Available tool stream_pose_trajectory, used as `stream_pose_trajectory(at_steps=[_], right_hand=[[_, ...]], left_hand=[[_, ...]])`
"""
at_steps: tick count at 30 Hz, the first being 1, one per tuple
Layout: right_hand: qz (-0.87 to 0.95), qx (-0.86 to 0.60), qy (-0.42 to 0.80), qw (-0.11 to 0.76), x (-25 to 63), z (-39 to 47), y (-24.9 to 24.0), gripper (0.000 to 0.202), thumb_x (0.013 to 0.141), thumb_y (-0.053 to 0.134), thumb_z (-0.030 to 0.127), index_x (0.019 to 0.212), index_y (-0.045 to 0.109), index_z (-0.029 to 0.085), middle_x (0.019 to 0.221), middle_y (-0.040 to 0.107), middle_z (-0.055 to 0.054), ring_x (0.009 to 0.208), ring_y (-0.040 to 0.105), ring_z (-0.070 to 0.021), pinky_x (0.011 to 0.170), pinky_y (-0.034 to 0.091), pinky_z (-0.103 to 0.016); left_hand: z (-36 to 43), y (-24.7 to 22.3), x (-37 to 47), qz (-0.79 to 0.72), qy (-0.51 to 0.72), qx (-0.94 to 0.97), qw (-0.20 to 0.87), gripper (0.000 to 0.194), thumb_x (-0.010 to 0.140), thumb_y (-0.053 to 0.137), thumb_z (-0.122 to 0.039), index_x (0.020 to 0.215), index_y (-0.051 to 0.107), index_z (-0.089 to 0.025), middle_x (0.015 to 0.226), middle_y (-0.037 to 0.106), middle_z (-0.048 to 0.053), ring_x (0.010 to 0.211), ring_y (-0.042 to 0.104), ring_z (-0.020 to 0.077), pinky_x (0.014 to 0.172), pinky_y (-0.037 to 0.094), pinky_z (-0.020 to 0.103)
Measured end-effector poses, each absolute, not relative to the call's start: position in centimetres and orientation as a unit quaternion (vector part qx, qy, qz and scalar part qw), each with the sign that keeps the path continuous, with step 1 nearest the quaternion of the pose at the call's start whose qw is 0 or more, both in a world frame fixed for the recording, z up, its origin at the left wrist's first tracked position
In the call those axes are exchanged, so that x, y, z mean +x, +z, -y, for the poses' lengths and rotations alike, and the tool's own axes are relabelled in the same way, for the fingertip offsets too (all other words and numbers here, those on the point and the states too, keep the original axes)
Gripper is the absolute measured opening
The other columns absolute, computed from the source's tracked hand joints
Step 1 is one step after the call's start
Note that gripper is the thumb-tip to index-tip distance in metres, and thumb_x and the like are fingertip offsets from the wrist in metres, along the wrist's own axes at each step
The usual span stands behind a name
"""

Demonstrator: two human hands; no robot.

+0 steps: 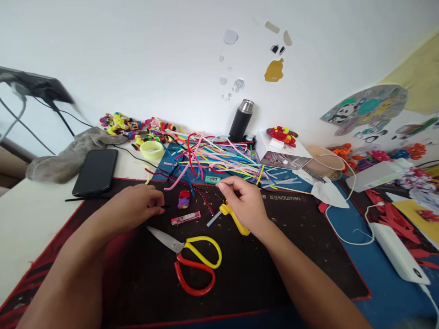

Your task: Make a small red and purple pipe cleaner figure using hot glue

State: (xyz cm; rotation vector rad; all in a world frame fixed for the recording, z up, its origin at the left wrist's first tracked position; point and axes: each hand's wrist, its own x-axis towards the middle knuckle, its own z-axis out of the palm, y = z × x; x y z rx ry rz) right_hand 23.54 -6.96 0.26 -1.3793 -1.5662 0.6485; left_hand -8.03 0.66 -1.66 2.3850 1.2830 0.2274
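Observation:
My left hand [148, 203] hovers over the left of the dark desk mat [274, 274], thumb and fingertips closed; a small dark tip shows there, too small to name. Fingertips of my right hand [245, 201] are pinched together, what is in them hidden. Under that hand lies a yellow glue gun [237, 220] beside a translucent stick [214, 218]. Between the hands are a red-and-purple fuzzy piece [184, 199], a pink-labelled slim case [185, 218] and a teal packet [212, 179]. Scissors [180, 249] with one yellow and one red handle lie nearer me, blades partly apart.
Many coloured pipe cleaners [219, 157] pile up at the back. Behind them stands a black flask [241, 121], with a white box [284, 151] to its right. A phone [95, 172] lies left; a white power bank [399, 253] and its cable lie right.

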Motion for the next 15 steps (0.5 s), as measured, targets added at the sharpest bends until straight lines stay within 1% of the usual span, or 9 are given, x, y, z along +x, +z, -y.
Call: stream_pose_trajectory(at_steps=[2,3,5,7,9,10,12,15], right_hand=[[0.623,-0.555,0.284,0.473,23.1,6.7,0.7,0.023,0.104,0.071,0.041,0.091,0.079,0.024,0.072,0.069,0.001,0.062,0.057,-0.0172,0.062,0.042,-0.030],[0.613,-0.553,0.297,0.480,22.9,6.6,1.0,0.023,0.103,0.072,0.042,0.090,0.079,0.025,0.068,0.065,0.002,0.060,0.054,-0.0168,0.060,0.040,-0.030],[0.593,-0.546,0.321,0.498,22.6,6.3,1.4,0.023,0.101,0.073,0.042,0.088,0.078,0.025,0.062,0.058,0.004,0.056,0.050,-0.0161,0.057,0.038,-0.030],[0.578,-0.534,0.342,0.515,22.4,6.0,1.7,0.023,0.101,0.074,0.044,0.088,0.078,0.024,0.060,0.055,0.005,0.055,0.049,-0.0155,0.056,0.037,-0.029],[0.565,-0.519,0.364,0.529,22.0,5.7,1.5,0.025,0.102,0.074,0.046,0.090,0.078,0.024,0.060,0.056,0.005,0.055,0.049,-0.0150,0.056,0.038,-0.029],[0.557,-0.514,0.375,0.534,21.8,5.7,1.3,0.026,0.103,0.074,0.047,0.091,0.078,0.023,0.060,0.056,0.005,0.055,0.049,-0.0149,0.056,0.038,-0.029],[0.540,-0.510,0.395,0.540,21.5,5.9,0.6,0.027,0.104,0.073,0.048,0.093,0.078,0.024,0.061,0.057,0.004,0.055,0.049,-0.0148,0.055,0.038,-0.028],[0.535,-0.518,0.414,0.523,21.4,6.5,-0.6,0.027,0.104,0.073,0.049,0.098,0.080,0.024,0.061,0.056,0.004,0.055,0.049,-0.0151,0.053,0.036,-0.029]], left_hand=[[-0.4,-1.1,-7.8,-0.488,0.128,0.832,0.229,0.020,0.087,0.067,-0.043,0.076,0.080,-0.031,0.082,0.083,0.004,0.075,0.073,0.0278,0.071,0.049,0.036],[-0.2,-0.6,-7.6,-0.504,0.174,0.813,0.233,0.025,0.091,0.066,-0.047,0.081,0.082,-0.030,0.085,0.084,0.003,0.077,0.073,0.0271,0.073,0.050,0.036],[0.4,0.5,-6.9,-0.538,0.269,0.761,0.244,0.031,0.091,0.070,-0.056,0.091,0.085,-0.029,0.088,0.085,0.002,0.078,0.074,0.0254,0.077,0.052,0.034],[1.1,1.6,-5.7,-0.568,0.370,0.702,0.217,0.032,0.089,0.073,-0.056,0.093,0.084,-0.027,0.089,0.085,0.002,0.079,0.075,0.0242,0.075,0.053,0.032],[1.9,2.4,-4.3,-0.571,0.443,0.672,0.161,0.026,0.090,0.073,-0.049,0.094,0.084,-0.026,0.088,0.085,0.002,0.078,0.076,0.0239,0.073,0.053,0.032],[2.3,2.6,-3.6,-0.557,0.463,0.677,0.133,0.022,0.091,0.071,-0.046,0.092,0.083,-0.027,0.086,0.085,0.002,0.078,0.076,0.0241,0.072,0.054,0.032],[2.8,2.7,-2.4,-0.508,0.463,0.720,0.099,0.020,0.095,0.067,-0.042,0.087,0.082,-0.030,0.077,0.081,0.001,0.074,0.076,0.0243,0.071,0.056,0.033],[3.4,2.1,-1.3,-0.470,0.411,0.772,0.123,0.025,0.101,0.061,-0.041,0.098,0.083,-0.032,0.080,0.080,0.003,0.077,0.076,0.0258,0.071,0.057,0.035]])
